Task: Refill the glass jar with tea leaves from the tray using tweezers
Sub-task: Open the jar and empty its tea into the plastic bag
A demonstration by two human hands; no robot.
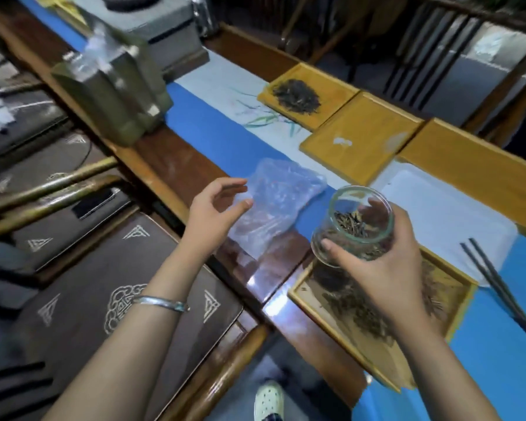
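Two hands are at work over the long wooden desk (176, 165) with its blue runner. Your right hand (386, 268) grips the round clear glass jar (354, 226), thumb across its near wall and fingers curled round the far side, where they show through the glass. The jar is lifted and tilted, its open mouth turned toward you, with a shallow layer of dark dry tea leaves (353, 226) lying inside. It hangs just above the far corner of the nearest yellow wooden tray (313, 302), which sits at the desk's near edge and carries a loose spread of dark tea, partly hidden under your wrist.

Your left hand (216, 214) holds nothing: its fingers are loosely curved, thumb and forefinger apart, just at the near edge of a crumpled clear plastic bag (280, 202) that lies flat on the blue runner. Whether the fingertips touch the plastic is hard to tell. A silver bangle (161, 302) circles that wrist.

The long dark tweezers (498, 284) lie untouched on the desk to the right of the near tray, partly on a white cloth (438, 214), well apart from both hands.

Farther along the desk, three more yellow wooden trays sit in a row: the farthest one (331, 83) holds a small heap of dark tea, the middle one (365, 138) has a pale smudge on it, and the nearest of them (474, 171) is cut off by the frame. A blurred grey-green box (113, 86) stands at the far left of the desk.
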